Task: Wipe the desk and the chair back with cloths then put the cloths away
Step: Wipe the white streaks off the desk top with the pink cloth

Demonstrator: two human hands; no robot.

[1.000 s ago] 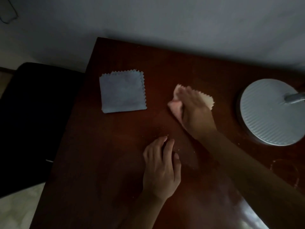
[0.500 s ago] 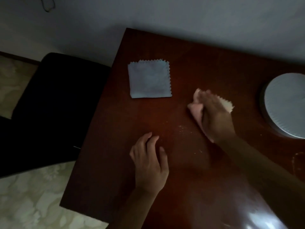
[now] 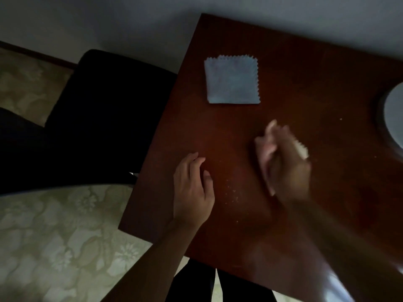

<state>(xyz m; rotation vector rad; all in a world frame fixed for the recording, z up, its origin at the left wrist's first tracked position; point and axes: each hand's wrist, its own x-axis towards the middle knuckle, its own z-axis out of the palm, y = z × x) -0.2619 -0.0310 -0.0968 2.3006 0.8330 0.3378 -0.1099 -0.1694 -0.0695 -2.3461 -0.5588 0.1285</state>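
The dark red-brown desk fills the right half of the view. My right hand, blurred by motion, presses a crumpled pink cloth against the desk top near the middle. My left hand lies flat on the desk with its fingers slightly apart, holding nothing. Between the two hands a patch of pale crumbs is scattered on the wood. A folded blue-grey cloth with zigzag edges lies flat farther back. The black chair stands left of the desk.
A round grey lamp base sits at the desk's right edge, cut off by the frame. A pale wall runs behind the desk. Patterned light floor lies at the lower left. The desk's left edge is close to my left hand.
The view has swung left, showing more chair and floor. My right hand has dragged the pink cloth nearer to me and toward the crumbs. My left hand stays resting on the desk.
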